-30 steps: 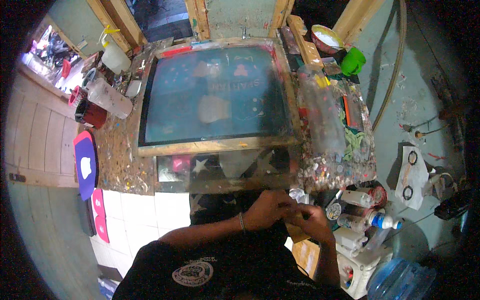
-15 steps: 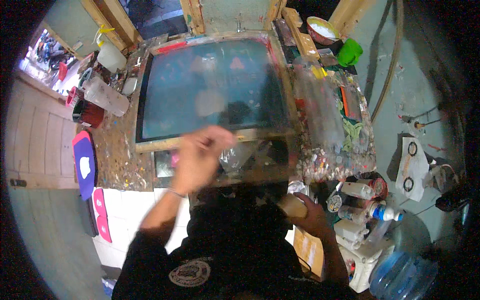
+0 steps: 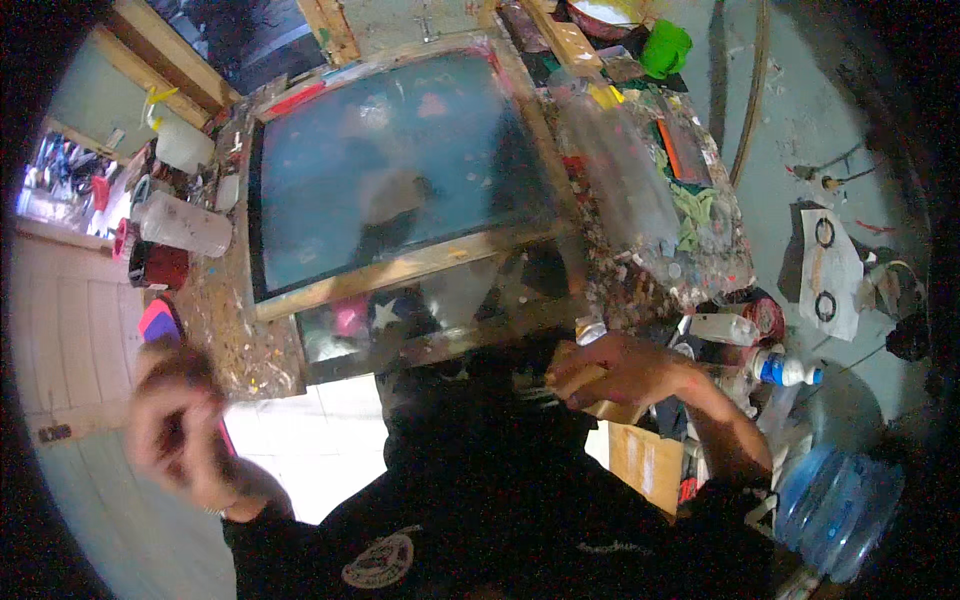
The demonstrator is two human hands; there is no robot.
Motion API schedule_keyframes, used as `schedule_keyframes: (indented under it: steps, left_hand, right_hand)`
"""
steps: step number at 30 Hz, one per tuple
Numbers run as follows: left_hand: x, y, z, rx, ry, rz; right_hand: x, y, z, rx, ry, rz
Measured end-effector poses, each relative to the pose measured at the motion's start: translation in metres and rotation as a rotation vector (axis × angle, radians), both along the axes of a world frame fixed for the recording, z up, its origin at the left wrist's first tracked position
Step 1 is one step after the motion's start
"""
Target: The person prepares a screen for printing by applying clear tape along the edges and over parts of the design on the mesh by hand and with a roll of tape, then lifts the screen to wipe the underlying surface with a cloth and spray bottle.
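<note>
My left hand [image 3: 185, 430] is raised at the lower left, off the bench's left side. Its fingers are curled and closed, smeared by motion; whatever they hold, if anything, cannot be made out. Close to my body, at the bench's front right, my right hand [image 3: 645, 375] is closed around a thick tan object [image 3: 610, 408], partly hidden by the fingers; its exact kind is unclear. Before me lies a wood-framed printing screen [image 3: 400, 160] with blue-green mesh, tilted in view. Under its near edge shows a dark glossy panel [image 3: 420, 318] with a white star and a pink patch.
A paint-stained workbench [image 3: 215, 325] carries a spray bottle [image 3: 183, 143], a translucent jug [image 3: 185, 225] and a dark red tub [image 3: 158, 265] at left. A green cup [image 3: 665, 50] and green rag [image 3: 692, 215] are at right. Bottles and a large blue water jug [image 3: 840, 510] stand lower right.
My left hand has swung from the screen's near edge out to the lower left. My right hand, still gripping the tan object, has risen slightly. The view has shifted and tilted.
</note>
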State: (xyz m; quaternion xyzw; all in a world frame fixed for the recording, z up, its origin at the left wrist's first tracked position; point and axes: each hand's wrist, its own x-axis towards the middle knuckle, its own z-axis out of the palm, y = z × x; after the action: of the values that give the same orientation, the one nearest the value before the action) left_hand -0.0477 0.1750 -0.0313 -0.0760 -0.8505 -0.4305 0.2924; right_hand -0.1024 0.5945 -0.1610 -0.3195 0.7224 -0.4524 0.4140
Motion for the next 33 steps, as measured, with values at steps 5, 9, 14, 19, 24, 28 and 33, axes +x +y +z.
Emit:
schedule_keyframes:
  steps: [5,9,14,19,24,28,33]
  left_hand:
    - [0.072,-0.108,0.017,0.775,0.358,-0.346]
    - [0.091,-0.125,0.01,1.019,0.628,-0.545]
    - [0.107,-0.127,0.003,1.052,0.688,-0.524]
    - [0.115,-0.133,0.002,0.998,0.755,-0.422]
    - [0.097,-0.115,-0.007,1.147,0.747,-0.535]
    - [0.096,-0.118,-0.006,1.103,0.707,-0.564]
    - [0.086,-0.113,-0.002,1.127,0.68,-0.611]
  right_hand:
    - [0.005,-0.014,0.127,-0.046,0.629,0.164]
    - [0.029,-0.036,0.19,0.21,0.913,-0.023]
    - [0.035,-0.058,0.206,0.416,1.068,-0.165]
    - [0.036,-0.062,0.208,0.441,1.086,-0.229]
    - [0.024,-0.053,0.19,0.357,1.062,-0.208]
    - [0.021,-0.049,0.193,0.329,1.051,-0.173]
    - [0.018,-0.048,0.202,0.265,0.927,-0.081]
